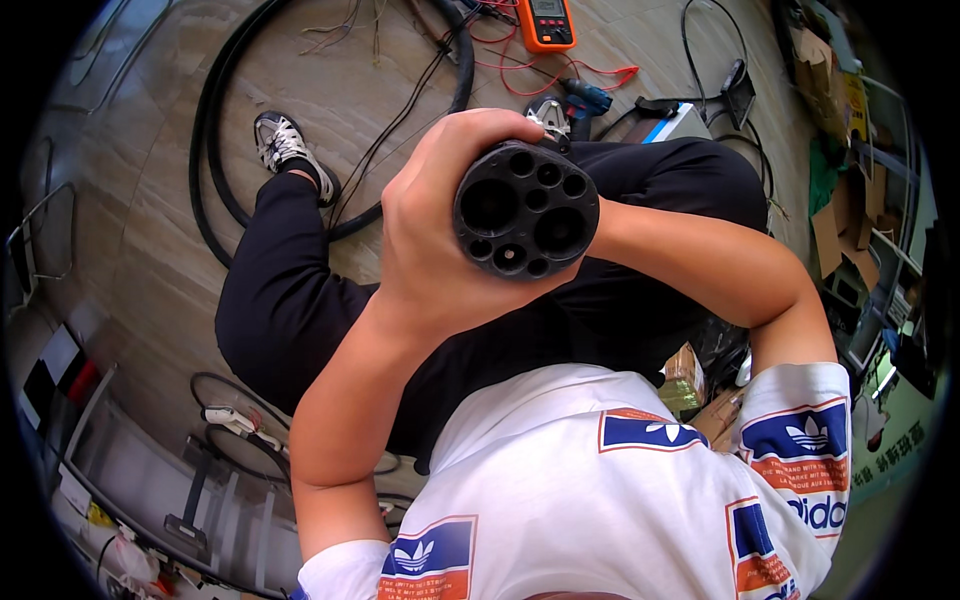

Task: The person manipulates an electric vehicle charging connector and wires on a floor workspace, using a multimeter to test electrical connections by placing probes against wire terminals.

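My left hand (415,215) is wrapped round a black electric-vehicle charging plug (537,200), its thumb along the top edge. The plug is held up in front of me, its rounded face turned toward my head. Two large round sockets and several smaller ones show in that face; a small light-coloured pin or dot sits in one of the lower ones. My right forearm (690,245) comes in from the right and runs behind the plug. My right hand's fingers are hidden there, so their grip cannot be made out.
On the floor ahead, a thick black cable (207,135) lies coiled. Beyond lie an orange multimeter (548,28) with red leads and a blue power drill (586,97). Cardboard boxes (850,225) stand at the right. A grey metal frame (230,515) and a power strip (240,425) are at the lower left.
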A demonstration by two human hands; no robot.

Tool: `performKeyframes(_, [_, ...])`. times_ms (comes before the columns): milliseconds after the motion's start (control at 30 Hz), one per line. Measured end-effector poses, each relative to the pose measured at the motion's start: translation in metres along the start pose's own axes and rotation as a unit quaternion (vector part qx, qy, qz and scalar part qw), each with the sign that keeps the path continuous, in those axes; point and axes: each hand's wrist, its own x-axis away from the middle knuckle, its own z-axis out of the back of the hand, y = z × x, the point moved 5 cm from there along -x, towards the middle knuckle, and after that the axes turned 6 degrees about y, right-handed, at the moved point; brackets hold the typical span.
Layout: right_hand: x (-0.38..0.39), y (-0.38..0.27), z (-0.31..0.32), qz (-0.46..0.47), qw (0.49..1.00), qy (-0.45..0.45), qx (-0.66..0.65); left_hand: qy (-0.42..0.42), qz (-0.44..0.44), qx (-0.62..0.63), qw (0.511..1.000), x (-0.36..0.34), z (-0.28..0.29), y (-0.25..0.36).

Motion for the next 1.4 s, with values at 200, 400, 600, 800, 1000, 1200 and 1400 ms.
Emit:
performKeyframes(200, [0.0,-0.003,0.003,-0.047,0.998,0.007,-0.028,0.006,-0.013,0.002,1.0,0.0,0.0,0.0])
performKeyframes(400, [0.0,-0.006,0.005,-0.073,0.996,-0.003,-0.053,0.003,-0.002,-0.004,1.0,-0.001,0.0,0.001])
performKeyframes(600, [0.003,0.008,0.001,-0.018,0.999,0.008,-0.028,-0.004,0.01,0.003,1.0,0.0,-0.003,-0.002])
performKeyframes(800, [0.002,0.001,0.003,-0.036,0.998,0.006,-0.042,-0.002,0.008,0.002,1.0,0.0,-0.003,-0.003])
performKeyframes(1000, [0.002,-0.004,0.006,-0.048,0.998,-0.002,-0.027,0.0,-0.018,0.017,1.0,-0.001,-0.003,-0.002])
performKeyframes(1200, [0.005,-0.022,0.011,-0.064,0.991,-0.006,-0.114,-0.008,-0.068,0.039,0.997,-0.001,0.0,0.002])
performKeyframes(1400, [0.002,-0.035,0.007,0.005,0.998,-0.043,-0.035,-0.012,-0.039,0.064,0.997,0.004,0.007,0.008])
